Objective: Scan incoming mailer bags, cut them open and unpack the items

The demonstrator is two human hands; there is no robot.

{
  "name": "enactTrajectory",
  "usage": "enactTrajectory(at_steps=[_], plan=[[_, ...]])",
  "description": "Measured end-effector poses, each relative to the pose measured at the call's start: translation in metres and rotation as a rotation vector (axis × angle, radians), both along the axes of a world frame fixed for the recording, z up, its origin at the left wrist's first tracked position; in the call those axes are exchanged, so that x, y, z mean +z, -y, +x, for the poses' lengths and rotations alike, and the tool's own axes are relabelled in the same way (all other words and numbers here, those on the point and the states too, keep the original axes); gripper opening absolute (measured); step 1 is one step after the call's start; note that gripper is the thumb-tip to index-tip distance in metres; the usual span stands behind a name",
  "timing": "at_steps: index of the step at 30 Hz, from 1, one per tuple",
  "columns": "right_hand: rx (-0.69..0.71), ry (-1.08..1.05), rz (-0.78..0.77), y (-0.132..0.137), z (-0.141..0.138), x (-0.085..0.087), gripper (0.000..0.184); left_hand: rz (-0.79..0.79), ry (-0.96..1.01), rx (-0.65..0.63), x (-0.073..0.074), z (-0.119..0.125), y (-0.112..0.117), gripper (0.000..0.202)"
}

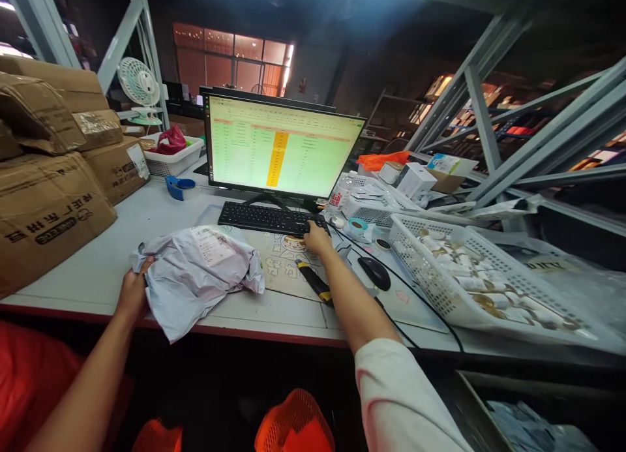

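Note:
My left hand [132, 292] grips the edge of a crumpled grey plastic mailer bag [195, 279], which has a white barcode label on top and lies on the desk. My right hand [317, 238] rests with its fingers on the right end of a black keyboard [268, 218]. Just below that hand, a yellow-and-black utility knife [313, 281] lies on a printed desk mat [278, 269]. A black computer mouse [374, 272] sits to the right of my right forearm.
A lit monitor [283, 145] showing a spreadsheet stands behind the keyboard. A white plastic basket [469, 276] of small wrapped rolls is on the right. Cardboard cartons [49, 204] are stacked at the left, and metal shelving frames surround the desk. Orange baskets [293, 422] sit below the desk's front edge.

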State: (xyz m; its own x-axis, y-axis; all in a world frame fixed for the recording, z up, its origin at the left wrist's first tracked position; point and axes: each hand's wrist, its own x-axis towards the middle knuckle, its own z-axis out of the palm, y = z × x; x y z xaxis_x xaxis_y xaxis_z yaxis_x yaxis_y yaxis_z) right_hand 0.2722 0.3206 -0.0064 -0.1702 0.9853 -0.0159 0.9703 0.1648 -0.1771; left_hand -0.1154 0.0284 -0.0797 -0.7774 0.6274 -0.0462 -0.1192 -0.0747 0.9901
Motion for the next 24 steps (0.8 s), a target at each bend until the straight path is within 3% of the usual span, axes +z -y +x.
enactTrajectory(at_steps=[6,11,17,20,24], plan=[[-0.018,0.059,-0.013,-0.013,-0.004,-0.005,0.045,-0.009,0.046,-0.046,-0.001,-0.001,0.0,0.072],[0.027,0.076,0.007,-0.022,-0.003,-0.001,0.055,-0.01,0.066,-0.054,-0.005,-0.004,-0.001,0.074],[0.111,0.112,-0.094,-0.026,-0.01,0.002,0.065,-0.01,0.068,-0.071,-0.003,-0.002,-0.001,0.071],[0.152,0.108,-0.08,-0.006,-0.014,0.007,0.069,0.008,0.09,-0.067,0.0,0.003,-0.001,0.068],[0.238,0.095,-0.038,0.059,0.001,0.006,0.064,0.03,0.127,-0.07,0.002,0.004,0.0,0.063]])
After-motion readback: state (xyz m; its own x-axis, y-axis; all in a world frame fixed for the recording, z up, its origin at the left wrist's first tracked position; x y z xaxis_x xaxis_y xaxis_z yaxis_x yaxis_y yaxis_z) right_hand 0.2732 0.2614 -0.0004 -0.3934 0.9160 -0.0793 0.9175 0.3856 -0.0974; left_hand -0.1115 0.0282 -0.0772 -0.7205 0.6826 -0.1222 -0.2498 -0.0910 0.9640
